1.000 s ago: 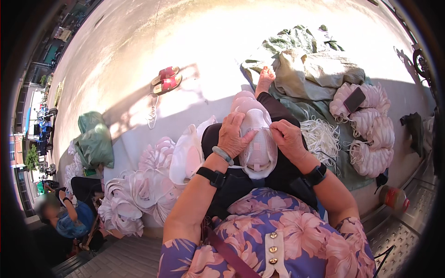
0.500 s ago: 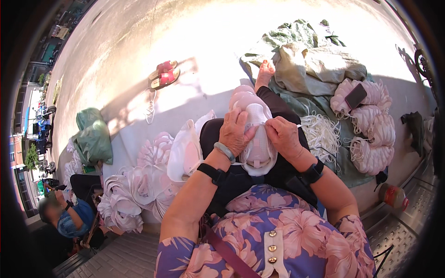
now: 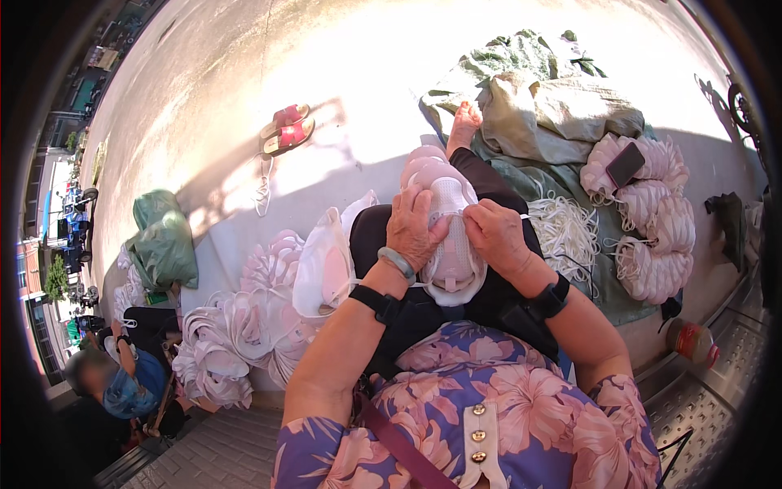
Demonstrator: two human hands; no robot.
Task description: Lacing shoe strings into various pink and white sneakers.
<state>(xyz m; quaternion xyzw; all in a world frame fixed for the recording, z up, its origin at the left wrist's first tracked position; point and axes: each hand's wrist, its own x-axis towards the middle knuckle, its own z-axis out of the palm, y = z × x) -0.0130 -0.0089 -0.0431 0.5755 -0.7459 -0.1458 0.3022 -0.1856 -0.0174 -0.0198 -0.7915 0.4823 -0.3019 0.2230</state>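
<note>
A pale concrete floor (image 3: pixel 220 122), glaring with sun toward its far side and shaded nearer in, spreads around a seated person in dark trousers (image 3: pixel 371 236). A pale pink and white mesh shoe upper (image 3: pixel 452 257) lies over the lap; taking it as the centre of a clock, more pink pieces (image 3: pixel 425 165) overlap beyond its far end at 12 o'clock. The bare left hand (image 3: pixel 413 228), with a grey bangle at the wrist, grips the upper's 9 o'clock side, its fingers curled over the edge and its thumb laid on the mesh. The bare right hand (image 3: pixel 498 236) is closed at the 3 o'clock side, thumb and fingertips pinched together on a thin white lace (image 3: pixel 524 216), one end of which pokes out past the knuckles. A loose heap of white laces (image 3: pixel 562 232) lies at 3 o'clock, and beyond it are tied bundles of pale pink uppers (image 3: pixel 656 273), with a dark flat phone (image 3: pixel 626 165) resting on the top one. Crumpled green and beige woven sacking (image 3: pixel 562 118) lies toward 1 o'clock, a pair of red-strapped sandals (image 3: pixel 289 130) toward 10, and a bulging green sack (image 3: pixel 163 244) at 9. Piled pink and white uppers (image 3: pixel 236 334) fill 8 o'clock, where another seated person in blue (image 3: pixel 134 393) shows farther out. A clear plastic bottle (image 3: pixel 691 342) lies at 4 o'clock.
</note>
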